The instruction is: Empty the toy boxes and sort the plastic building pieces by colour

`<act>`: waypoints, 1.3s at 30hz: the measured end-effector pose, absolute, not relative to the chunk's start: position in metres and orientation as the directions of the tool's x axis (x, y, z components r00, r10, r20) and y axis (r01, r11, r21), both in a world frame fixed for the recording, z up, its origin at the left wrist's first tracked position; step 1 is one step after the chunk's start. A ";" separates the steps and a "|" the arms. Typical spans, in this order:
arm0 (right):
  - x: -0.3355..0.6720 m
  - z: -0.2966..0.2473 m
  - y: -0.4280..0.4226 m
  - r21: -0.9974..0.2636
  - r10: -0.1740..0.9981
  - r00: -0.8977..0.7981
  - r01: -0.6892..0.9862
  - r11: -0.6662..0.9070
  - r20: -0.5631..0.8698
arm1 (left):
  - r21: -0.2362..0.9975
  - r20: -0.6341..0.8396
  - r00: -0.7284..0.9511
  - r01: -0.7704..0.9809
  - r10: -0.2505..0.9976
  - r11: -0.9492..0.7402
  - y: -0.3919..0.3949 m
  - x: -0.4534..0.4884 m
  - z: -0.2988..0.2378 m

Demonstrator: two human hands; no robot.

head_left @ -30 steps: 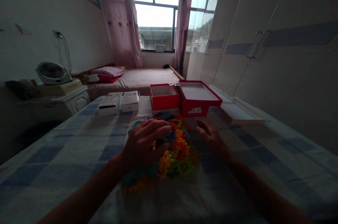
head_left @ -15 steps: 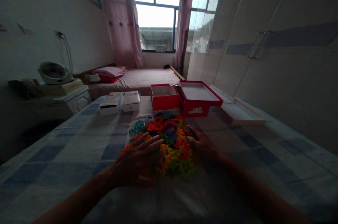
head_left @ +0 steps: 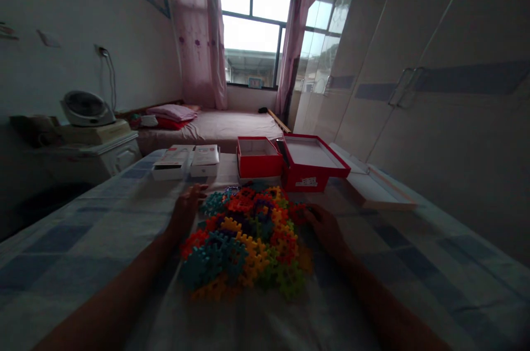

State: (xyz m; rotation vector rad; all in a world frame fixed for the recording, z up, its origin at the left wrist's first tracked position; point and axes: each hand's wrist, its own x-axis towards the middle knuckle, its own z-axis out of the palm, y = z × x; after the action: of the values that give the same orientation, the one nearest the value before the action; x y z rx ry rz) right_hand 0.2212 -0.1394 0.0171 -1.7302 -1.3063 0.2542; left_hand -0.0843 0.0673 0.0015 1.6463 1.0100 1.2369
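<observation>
A heap of colourful interlocking plastic pieces [head_left: 248, 235] in orange, yellow, teal, green and red lies on the checked cloth in front of me. My left hand [head_left: 185, 211] rests at the heap's left edge, fingers stretched toward the teal pieces and holding nothing. My right hand [head_left: 325, 225] sits against the heap's right edge, its fingers lightly curled and touching the red pieces. Both forearms reach in from the bottom of the view.
Behind the heap stand an open red box [head_left: 257, 155] and its red lid [head_left: 314, 161]. Two white boxes [head_left: 186, 161] lie at the back left, a flat white box [head_left: 375, 185] at the right. A bed, a fan on a cabinet [head_left: 86, 111] and wardrobe doors surround the surface.
My left hand has slid off the top of the heap to its left edge. My right hand stays at the right edge. The pieces now lie more spread and uncovered.
</observation>
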 end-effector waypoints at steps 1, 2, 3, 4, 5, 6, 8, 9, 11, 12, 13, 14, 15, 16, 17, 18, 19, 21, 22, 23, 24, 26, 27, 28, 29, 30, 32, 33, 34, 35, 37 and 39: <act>0.222 0.017 -0.139 -0.759 0.829 0.436 0.651 -0.022 0.350 | 0.935 0.303 0.200 0.124 0.932 -0.331 0.067 -0.084 0.000; 0.223 0.017 -0.138 -0.760 0.817 0.455 0.649 -0.030 0.356 | 0.931 0.309 0.203 0.136 0.929 -0.339 0.066 -0.084 0.000; 0.225 0.017 -0.137 -0.762 0.804 0.471 0.646 -0.034 0.364 | 0.922 0.321 0.207 0.155 0.924 -0.355 0.066 -0.083 0.001; 0.226 0.016 -0.137 -0.763 0.792 0.483 0.646 -0.035 0.373 | 0.910 0.334 0.215 0.179 0.918 -0.373 0.067 -0.082 0.002; 0.228 0.015 -0.136 -0.759 0.783 0.490 0.650 -0.034 0.384 | 0.897 0.346 0.226 0.205 0.911 -0.391 0.068 -0.081 0.003; 0.229 0.014 -0.135 -0.752 0.778 0.491 0.658 -0.036 0.392 | 0.882 0.355 0.239 0.235 0.904 -0.409 0.069 -0.080 0.004; 0.232 0.011 -0.135 -0.725 0.789 0.478 0.686 -0.060 0.387 | 0.851 0.368 0.263 0.290 0.892 -0.437 0.072 -0.079 0.004; 0.232 0.010 -0.134 -0.702 0.801 0.465 0.708 -0.080 0.378 | 0.838 0.372 0.272 0.312 0.887 -0.447 0.073 -0.079 0.003; 0.233 0.007 -0.134 -0.627 0.822 0.423 0.771 -0.106 0.381 | 0.821 0.375 0.287 0.338 0.881 -0.460 0.075 -0.080 0.001; 0.233 0.007 -0.134 -0.584 0.825 0.399 0.804 -0.107 0.399 | 0.818 0.374 0.292 0.343 0.880 -0.461 0.076 -0.081 0.001; 0.233 0.007 -0.134 -0.545 0.821 0.381 0.832 -0.105 0.424 | 0.816 0.374 0.297 0.344 0.879 -0.464 0.077 -0.081 0.000; 0.233 0.007 -0.135 -0.512 0.816 0.368 0.853 -0.105 0.446 | 0.815 0.374 0.301 0.345 0.877 -0.466 0.078 -0.081 -0.001; 0.233 0.008 -0.136 -0.489 0.814 0.359 0.866 -0.107 0.457 | 0.813 0.377 0.306 0.343 0.874 -0.471 0.080 -0.081 -0.002; 0.233 0.010 -0.137 -0.476 0.817 0.354 0.872 -0.113 0.454 | 0.809 0.382 0.310 0.344 0.871 -0.477 0.081 -0.082 -0.003; 0.233 0.012 -0.138 -0.474 0.821 0.358 0.872 -0.123 0.445 | 0.806 0.384 0.313 0.347 0.869 -0.480 0.082 -0.082 -0.004; 0.232 0.014 -0.139 -0.477 0.824 0.363 0.869 -0.132 0.435 | 0.803 0.384 0.314 0.352 0.868 -0.482 0.084 -0.082 -0.005; 0.232 0.016 -0.139 -0.485 0.826 0.368 0.864 -0.134 0.427 | 0.801 0.381 0.316 0.356 0.869 -0.481 0.085 -0.082 -0.006; 0.229 0.019 -0.140 -0.503 0.832 0.364 0.856 -0.120 0.419 | 0.799 0.380 0.321 0.359 0.868 -0.482 0.087 -0.082 -0.008; 0.227 0.020 -0.140 -0.507 0.838 0.355 0.855 -0.110 0.415 | 0.798 0.381 0.325 0.358 0.866 -0.485 0.088 -0.083 -0.009; 0.226 0.020 -0.140 -0.504 0.845 0.342 0.858 -0.102 0.411 | 0.797 0.382 0.327 0.357 0.864 -0.488 0.088 -0.083 -0.009; 0.224 0.020 -0.140 -0.494 0.854 0.329 0.864 -0.099 0.404 | 0.796 0.383 0.327 0.357 0.864 -0.488 0.088 -0.083 -0.009; 0.221 0.020 -0.141 -0.475 0.875 0.315 0.873 -0.115 0.366 | 0.794 0.384 0.323 0.364 0.865 -0.488 0.089 -0.083 -0.010; 0.220 0.020 -0.141 -0.474 0.887 0.316 0.871 -0.130 0.338 | 0.792 0.385 0.322 0.366 0.865 -0.488 0.090 -0.083 -0.011; 0.219 0.021 -0.141 -0.478 0.897 0.317 0.867 -0.143 0.307 | 0.792 0.387 0.321 0.365 0.865 -0.490 0.090 -0.083 -0.012; 0.219 0.021 -0.142 -0.486 0.906 0.317 0.861 -0.151 0.280 | 0.792 0.390 0.322 0.361 0.862 -0.493 0.091 -0.083 -0.012; 0.220 0.022 -0.142 -0.496 0.911 0.318 0.855 -0.154 0.264 | 0.790 0.394 0.329 0.355 0.858 -0.499 0.092 -0.083 -0.013; 0.222 0.023 -0.143 -0.506 0.898 0.337 0.848 -0.158 0.283 | 0.786 0.400 0.343 0.348 0.850 -0.511 0.094 -0.084 -0.015; 0.224 0.023 -0.142 -0.507 0.884 0.352 0.847 -0.162 0.307 | 0.783 0.402 0.349 0.348 0.846 -0.516 0.094 -0.084 -0.016; 0.226 0.022 -0.142 -0.508 0.869 0.370 0.845 -0.167 0.330 | 0.779 0.402 0.353 0.352 0.845 -0.518 0.095 -0.084 -0.016; 0.228 0.021 -0.142 -0.508 0.858 0.382 0.844 -0.171 0.345 | 0.776 0.400 0.356 0.359 0.845 -0.518 0.096 -0.084 -0.016; 0.231 0.019 -0.141 -0.499 0.861 0.379 0.848 -0.176 0.340 | 0.773 0.392 0.351 0.375 0.850 -0.511 0.096 -0.084 -0.016; 0.233 0.017 -0.141 -0.469 0.890 0.339 0.867 -0.170 0.304 | 0.769 0.387 0.351 0.387 0.852 -0.509 0.095 -0.084 -0.015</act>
State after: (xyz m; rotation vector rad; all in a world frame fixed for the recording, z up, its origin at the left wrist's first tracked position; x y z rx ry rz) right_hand 0.2328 -0.1414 0.0167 -2.0384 -1.5312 0.0535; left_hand -0.0838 0.0952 -0.0154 2.0544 1.0751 1.0745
